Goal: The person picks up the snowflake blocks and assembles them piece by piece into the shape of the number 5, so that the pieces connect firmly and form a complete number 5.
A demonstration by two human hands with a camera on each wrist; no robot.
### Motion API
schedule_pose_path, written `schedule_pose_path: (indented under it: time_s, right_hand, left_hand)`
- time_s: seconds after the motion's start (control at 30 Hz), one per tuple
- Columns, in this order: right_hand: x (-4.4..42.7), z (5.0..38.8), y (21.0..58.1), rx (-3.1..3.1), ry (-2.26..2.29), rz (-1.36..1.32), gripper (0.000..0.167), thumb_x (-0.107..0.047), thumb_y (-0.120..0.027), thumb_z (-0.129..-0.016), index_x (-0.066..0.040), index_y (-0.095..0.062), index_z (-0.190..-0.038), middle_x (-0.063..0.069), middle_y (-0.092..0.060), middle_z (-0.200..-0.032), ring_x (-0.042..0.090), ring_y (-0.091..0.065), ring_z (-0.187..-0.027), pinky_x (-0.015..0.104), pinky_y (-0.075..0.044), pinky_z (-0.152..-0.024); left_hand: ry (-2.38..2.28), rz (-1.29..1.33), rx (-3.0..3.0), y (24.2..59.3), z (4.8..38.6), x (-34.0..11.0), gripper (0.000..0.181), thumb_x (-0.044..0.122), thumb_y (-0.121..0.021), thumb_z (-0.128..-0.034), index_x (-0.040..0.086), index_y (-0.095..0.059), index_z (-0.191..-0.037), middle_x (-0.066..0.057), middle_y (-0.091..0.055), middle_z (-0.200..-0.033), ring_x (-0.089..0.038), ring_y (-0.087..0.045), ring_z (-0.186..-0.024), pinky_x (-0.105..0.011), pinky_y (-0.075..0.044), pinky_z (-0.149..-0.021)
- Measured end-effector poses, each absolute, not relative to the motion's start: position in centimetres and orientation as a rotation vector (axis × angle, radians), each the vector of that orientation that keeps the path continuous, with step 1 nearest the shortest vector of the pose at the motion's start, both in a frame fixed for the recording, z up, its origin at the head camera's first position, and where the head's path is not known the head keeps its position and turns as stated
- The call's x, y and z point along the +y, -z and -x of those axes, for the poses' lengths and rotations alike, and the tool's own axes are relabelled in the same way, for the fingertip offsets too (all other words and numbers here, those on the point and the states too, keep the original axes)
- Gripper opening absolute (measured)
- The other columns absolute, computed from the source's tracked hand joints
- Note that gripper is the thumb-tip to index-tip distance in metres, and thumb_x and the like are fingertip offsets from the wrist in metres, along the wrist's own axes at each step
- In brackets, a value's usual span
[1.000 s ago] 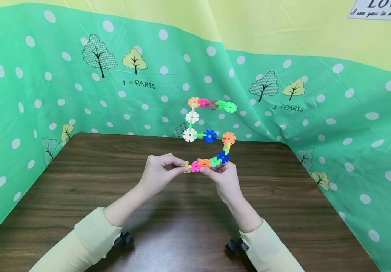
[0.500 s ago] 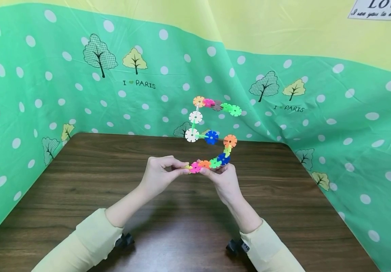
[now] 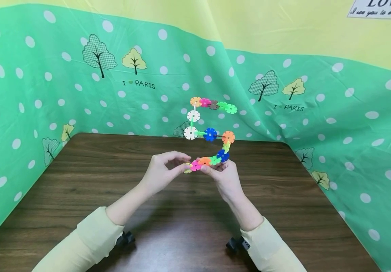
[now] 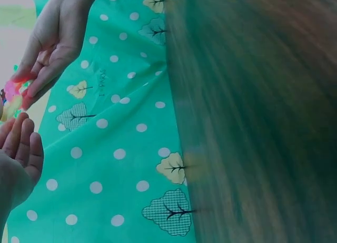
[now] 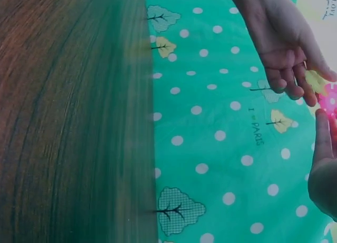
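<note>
In the head view, a chain of linked plastic snowflake discs [image 3: 210,134] stands up in the air above the table, bent like an S. My right hand [image 3: 227,180] pinches its lower row near the pink disc [image 3: 195,165] and orange disc [image 3: 204,161]. The yellow end disc [image 3: 187,168] lies at the thumb of my left hand [image 3: 159,172], whose index finger is lifted apart from that thumb. The right wrist view also shows this yellow disc [image 5: 316,81] by the left thumb. In the left wrist view the pink disc [image 4: 11,90] is partly cut off.
A dark wooden table [image 3: 168,226] lies under both hands. Green dotted cloth [image 3: 168,87] with printed trees hangs behind and at the sides. Black wrist devices [image 3: 125,240] sit below both sleeves.
The left index finger has risen off the yellow end disc, widening the gap to the thumb. The chain's upper part has swayed right and back left. The right hand keeps its pinch.
</note>
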State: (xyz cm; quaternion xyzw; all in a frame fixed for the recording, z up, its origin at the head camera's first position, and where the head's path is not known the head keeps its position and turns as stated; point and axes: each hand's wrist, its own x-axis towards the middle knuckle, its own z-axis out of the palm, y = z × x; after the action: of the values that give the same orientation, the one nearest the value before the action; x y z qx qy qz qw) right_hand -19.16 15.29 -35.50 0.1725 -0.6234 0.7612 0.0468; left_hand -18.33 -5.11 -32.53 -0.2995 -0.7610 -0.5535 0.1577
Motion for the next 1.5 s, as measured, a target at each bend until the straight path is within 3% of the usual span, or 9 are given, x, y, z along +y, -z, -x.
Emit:
schedule_pose_path:
  time_s: [0.23, 0.43, 0.67, 0.97, 1.27, 1.5]
  right_hand:
    - [15.5, 19.0, 35.8, -2.003, -2.279, -0.524, 0.022, -0.004, -0.075, -0.079, -0.003, -0.066, -0.099, 0.001, -0.073, -0.094, 0.019, -0.069, -0.093, 0.032, -0.054, -0.085]
    - [15.6, 18.7, 36.1, -2.156, -2.228, -0.546, 0.027, -0.008, -0.076, -0.079, 0.003, -0.067, -0.102, 0.003, -0.073, -0.095, 0.02, -0.069, -0.092, 0.032, -0.054, -0.082]
    - [15.6, 18.4, 36.5, -2.321, -2.185, -0.493, 0.032, -0.015, -0.079, -0.076, 0.003, -0.066, -0.1, 0.002, -0.074, -0.092, 0.018, -0.07, -0.088, 0.032, -0.054, -0.081]
    - [15.8, 17.8, 37.0, -2.249, -2.621, -0.464, 0.005, -0.008, -0.068, -0.086, -0.005, -0.067, -0.089, 0.007, -0.07, -0.088, 0.023, -0.07, -0.088, 0.039, -0.053, -0.084]
    - [16.3, 18.0, 38.7, -2.374, -2.785, -0.283, 0.011, -0.011, -0.064, -0.09, -0.001, -0.067, -0.094, 0.012, -0.071, -0.091, 0.023, -0.07, -0.086, 0.041, -0.054, -0.081]
    - [16.6, 18.4, 40.8, -2.668, -2.639, -0.126, 0.027, -0.011, -0.061, -0.091, 0.01, -0.062, -0.108, 0.024, -0.068, -0.102, 0.022, -0.07, -0.082, 0.038, -0.057, -0.073]
  left_hand:
    - [1.859, 0.684, -2.123, 33.2, 21.8, -6.0, 0.023, 0.018, -0.067, -0.0892, 0.007, -0.067, -0.11, -0.011, -0.071, -0.097, -0.018, -0.067, -0.083, -0.027, -0.055, -0.073]
    - [2.074, 0.539, -2.062, 31.6, 23.4, -6.6, 0.035, 0.026, -0.061, -0.0931, 0.002, -0.063, -0.117, -0.009, -0.066, -0.092, -0.015, -0.062, -0.078, -0.031, -0.055, -0.075]
    - [2.259, 0.423, -1.958, 31.3, 24.3, -7.2, 0.03, 0.017, -0.065, -0.0902, -0.003, -0.063, -0.113, 0.001, -0.066, -0.084, -0.015, -0.061, -0.075, -0.026, -0.055, -0.071]
    - [2.191, 0.341, -1.977, 32.2, 25.6, -8.3, 0.025, 0.013, -0.069, -0.0866, -0.004, -0.065, -0.105, 0.003, -0.067, -0.08, -0.012, -0.063, -0.067, -0.03, -0.056, -0.07]
    - [2.32, 0.23, -2.115, 35.1, 27.7, -8.8, 0.026, 0.007, -0.068, -0.0862, -0.008, -0.063, -0.107, 0.004, -0.069, -0.074, -0.01, -0.065, -0.064, -0.028, -0.057, -0.068]
    - [2.308, 0.104, -2.306, 38.5, 29.2, -8.4, 0.023, 0.005, -0.068, -0.086, -0.008, -0.064, -0.105, -0.002, -0.069, -0.075, -0.018, -0.068, -0.069, -0.04, -0.057, -0.077]
